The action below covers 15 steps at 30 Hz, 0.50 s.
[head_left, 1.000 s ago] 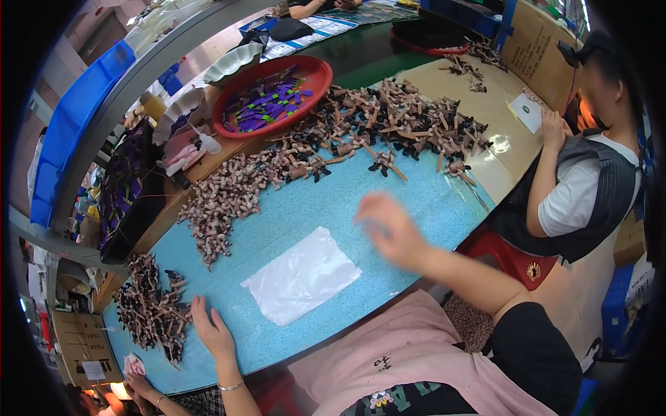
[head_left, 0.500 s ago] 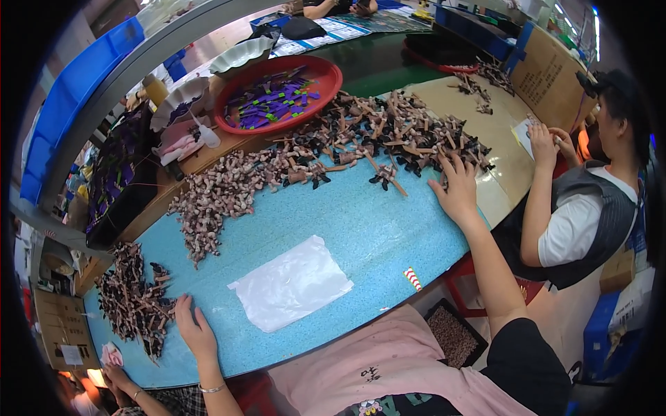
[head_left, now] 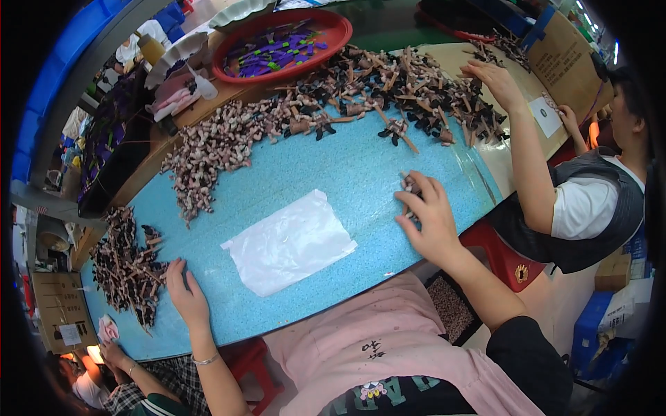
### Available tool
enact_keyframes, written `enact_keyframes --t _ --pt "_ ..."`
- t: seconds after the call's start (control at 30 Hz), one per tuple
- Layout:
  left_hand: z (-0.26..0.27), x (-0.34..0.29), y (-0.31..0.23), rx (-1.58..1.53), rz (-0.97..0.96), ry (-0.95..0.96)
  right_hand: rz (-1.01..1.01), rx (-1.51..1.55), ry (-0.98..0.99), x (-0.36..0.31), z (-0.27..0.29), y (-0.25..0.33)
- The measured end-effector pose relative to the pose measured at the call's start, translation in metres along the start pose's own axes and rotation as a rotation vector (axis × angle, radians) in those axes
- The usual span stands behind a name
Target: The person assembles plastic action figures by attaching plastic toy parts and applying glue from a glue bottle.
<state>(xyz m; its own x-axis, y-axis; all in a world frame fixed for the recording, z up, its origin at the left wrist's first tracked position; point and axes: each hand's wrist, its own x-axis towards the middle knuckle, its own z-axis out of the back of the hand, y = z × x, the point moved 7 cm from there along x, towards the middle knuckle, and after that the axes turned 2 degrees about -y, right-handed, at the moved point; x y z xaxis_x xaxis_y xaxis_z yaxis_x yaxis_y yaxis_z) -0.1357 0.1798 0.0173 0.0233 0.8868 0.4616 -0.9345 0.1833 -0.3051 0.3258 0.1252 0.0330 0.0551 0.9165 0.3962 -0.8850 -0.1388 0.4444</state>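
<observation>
My right hand (head_left: 429, 216) rests on the blue table (head_left: 347, 166) near its right edge, fingers closed on a few small brown stick pieces (head_left: 408, 187). My left hand (head_left: 184, 297) lies flat and open on the table at the near left, beside a dark heap of stick pieces (head_left: 125, 263). A flat clear plastic bag (head_left: 288, 243) lies between my hands. A long heap of pinkish and black stick pieces (head_left: 333, 104) runs across the far side of the table.
A red round tray (head_left: 333, 28) of purple and green bits stands at the back. A co-worker at the right reaches a hand (head_left: 494, 78) into the heap. Another person's hands (head_left: 111, 350) show at the lower left. A dark bin (head_left: 111, 139) is on the left.
My right hand has drawn back from the far heap toward me with a few pieces in it. My left hand has stayed beside the dark heap.
</observation>
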Motion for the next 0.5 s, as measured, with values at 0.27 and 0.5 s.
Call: enact_keyframes --t 0.27,0.5 --pt "0.003 -0.004 0.004 0.019 0.002 -0.008 0.012 -0.102 -0.204 0.069 0.012 -0.046" --pt "0.000 -0.004 0.002 0.000 -0.004 0.003 -0.147 -0.135 -0.197 0.085 -0.003 -0.097"
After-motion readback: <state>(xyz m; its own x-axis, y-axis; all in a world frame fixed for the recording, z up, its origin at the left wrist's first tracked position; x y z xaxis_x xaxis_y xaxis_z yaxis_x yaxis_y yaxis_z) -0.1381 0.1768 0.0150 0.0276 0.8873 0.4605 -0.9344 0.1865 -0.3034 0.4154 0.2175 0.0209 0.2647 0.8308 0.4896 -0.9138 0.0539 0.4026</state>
